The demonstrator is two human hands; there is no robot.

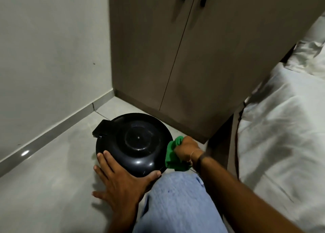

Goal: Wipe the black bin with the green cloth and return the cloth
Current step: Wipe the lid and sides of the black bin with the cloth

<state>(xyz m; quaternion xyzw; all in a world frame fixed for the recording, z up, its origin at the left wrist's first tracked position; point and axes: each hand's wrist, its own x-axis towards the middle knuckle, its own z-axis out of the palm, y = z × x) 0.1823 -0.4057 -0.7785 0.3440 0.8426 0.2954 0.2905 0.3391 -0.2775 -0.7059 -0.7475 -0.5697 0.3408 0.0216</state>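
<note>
1 black bin [135, 143], 1 green cloth [173, 155] clamped in R hand [186, 150] fingers, L hand [121, 180] fingers splayed.

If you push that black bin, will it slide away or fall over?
The black bin would probably slide: the floor tiles look smooth and glossy. It looks like light plastic, so it might tip too. That may be why the left hand presses on its lid while the right hand rubs the green cloth against its side.

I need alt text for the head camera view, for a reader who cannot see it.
A person's right hand presses a green cloth against the side of a black bin on a tiled floor, while the left hand steadies its lid; a brown cabinet stands behind.
</note>
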